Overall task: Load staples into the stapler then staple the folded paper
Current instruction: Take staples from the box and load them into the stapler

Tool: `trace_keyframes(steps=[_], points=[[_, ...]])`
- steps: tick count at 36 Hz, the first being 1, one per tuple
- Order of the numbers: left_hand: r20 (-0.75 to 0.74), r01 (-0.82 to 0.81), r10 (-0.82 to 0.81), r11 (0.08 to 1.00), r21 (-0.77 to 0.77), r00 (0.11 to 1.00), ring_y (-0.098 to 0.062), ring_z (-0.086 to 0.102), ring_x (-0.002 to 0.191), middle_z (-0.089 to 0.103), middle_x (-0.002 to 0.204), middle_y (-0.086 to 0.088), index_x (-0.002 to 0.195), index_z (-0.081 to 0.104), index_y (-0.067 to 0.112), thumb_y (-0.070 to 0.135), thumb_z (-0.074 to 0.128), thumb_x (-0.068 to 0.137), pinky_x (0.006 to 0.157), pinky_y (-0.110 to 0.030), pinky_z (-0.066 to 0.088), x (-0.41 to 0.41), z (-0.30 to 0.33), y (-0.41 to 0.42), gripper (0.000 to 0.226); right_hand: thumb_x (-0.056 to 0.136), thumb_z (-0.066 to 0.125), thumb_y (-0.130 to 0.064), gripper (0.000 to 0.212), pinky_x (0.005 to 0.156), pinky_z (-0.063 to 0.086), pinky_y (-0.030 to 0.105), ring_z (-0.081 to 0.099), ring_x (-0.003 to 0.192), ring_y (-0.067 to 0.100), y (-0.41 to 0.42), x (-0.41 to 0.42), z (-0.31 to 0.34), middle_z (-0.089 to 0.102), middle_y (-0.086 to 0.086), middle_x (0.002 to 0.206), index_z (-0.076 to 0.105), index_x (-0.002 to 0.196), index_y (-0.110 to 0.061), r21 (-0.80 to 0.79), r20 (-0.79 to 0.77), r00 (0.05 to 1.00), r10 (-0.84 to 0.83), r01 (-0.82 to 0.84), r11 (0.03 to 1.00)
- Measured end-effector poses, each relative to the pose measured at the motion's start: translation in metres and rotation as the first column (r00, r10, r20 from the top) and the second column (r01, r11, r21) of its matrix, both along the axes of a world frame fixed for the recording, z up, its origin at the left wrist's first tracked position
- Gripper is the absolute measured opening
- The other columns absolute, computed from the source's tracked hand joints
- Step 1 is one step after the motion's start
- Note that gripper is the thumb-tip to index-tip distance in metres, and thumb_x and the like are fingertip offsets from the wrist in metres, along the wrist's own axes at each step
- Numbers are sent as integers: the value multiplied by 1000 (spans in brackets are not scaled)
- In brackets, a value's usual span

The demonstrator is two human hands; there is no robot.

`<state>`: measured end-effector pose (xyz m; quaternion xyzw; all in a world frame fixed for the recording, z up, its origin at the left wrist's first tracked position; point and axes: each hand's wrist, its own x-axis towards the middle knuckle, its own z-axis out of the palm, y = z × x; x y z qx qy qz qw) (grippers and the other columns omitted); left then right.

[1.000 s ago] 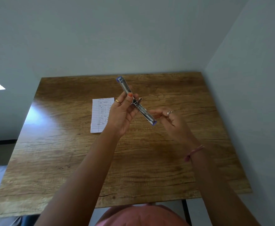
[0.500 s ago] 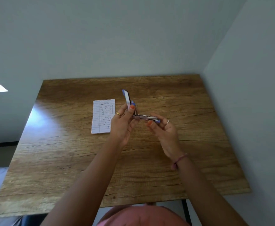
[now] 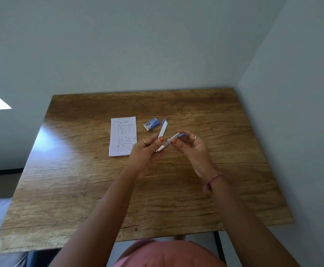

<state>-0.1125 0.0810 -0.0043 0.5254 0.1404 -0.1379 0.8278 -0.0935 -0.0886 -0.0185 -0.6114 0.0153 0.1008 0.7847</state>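
Stapler: held above the table, hinged open, lid raised toward the far edge, magazine rail pointing right.

Left hand: fingers clamped on the hinge end of the stapler, thumb on top.

Right hand: fingers pinched on the rail's front end, thumb on the near side. Whether a strip of staples sits between them cannot be made out.

Staple box: on the table just beyond the hands, lying flat, apart from the stapler.

Paper: folded, lined and written on, flat on the table, left of the box, untouched.

Step in hand, as judged: loading. To do it well, keep the left grip firm so the lid stays up, lay the strip legs-down into the rail, seat it flush against the front, then close the lid until it latches. A skewed strip would likely jam.
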Motion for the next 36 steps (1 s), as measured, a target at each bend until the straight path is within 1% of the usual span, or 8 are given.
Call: trace_keyframes(steps=[6,14,21,25,28,31,33,36], points=[[69,-66,68,997,-27,995,-10,68,91,69,103,-4,109,70,18,20,68,80,76,-25,55,-1,3,1,29,83,71,-5,30,81,56,27,69,94,16,0,-4,-4,74,-3,94,64,111,-11,24,2,1000,6,-6,1000],[183,-110,154,967,-230,971,-17,66,108,72,105,-5,112,64,14,12,59,85,82,-25,54,1,5,6,28,83,69,2,28,80,56,23,70,92,10,-1,-6,1,75,-4,99,65,105,-15,-81,98,992,73,-66,995],[186,-92,138,967,-236,973,-16,67,106,74,103,0,112,63,14,13,61,83,79,-24,56,4,8,7,29,82,73,-13,55,73,55,22,71,87,12,-7,1,16,69,-11,97,56,123,-45,-325,253,937,239,-150,934],[185,-86,131,969,-231,974,-15,68,104,74,102,-1,115,62,12,13,60,84,79,-23,57,5,10,8,30,85,71,-19,57,72,56,20,71,84,9,-10,6,24,68,-16,98,49,128,-49,-509,362,870,335,-117,853],[183,-90,137,966,-242,974,-14,69,99,75,98,-2,113,62,12,14,60,84,82,-25,57,7,12,7,30,88,68,-18,49,73,51,15,68,86,7,-11,9,28,66,-18,102,52,128,-43,-588,457,796,397,-65,806],[173,-100,147,962,-255,974,-16,68,102,74,99,-3,112,63,12,14,59,84,84,-28,57,8,12,8,28,90,66,-17,31,79,48,16,64,92,5,-12,12,27,66,-13,104,64,120,-27,-678,521,719,461,20,735],[175,-104,152,961,-256,973,-18,67,106,73,101,-3,111,65,14,15,60,85,90,-33,54,9,12,8,27,89,68,-15,25,81,51,21,64,93,6,-13,13,24,69,-6,103,69,113,-18,-696,514,720,465,34,717],[187,-98,150,960,-261,971,-19,66,107,73,102,-2,107,68,18,16,61,84,92,-35,54,9,13,8,23,86,70,-14,23,75,57,31,67,88,10,-13,11,22,71,-4,98,68,109,-18,-674,471,770,431,-2,739]])
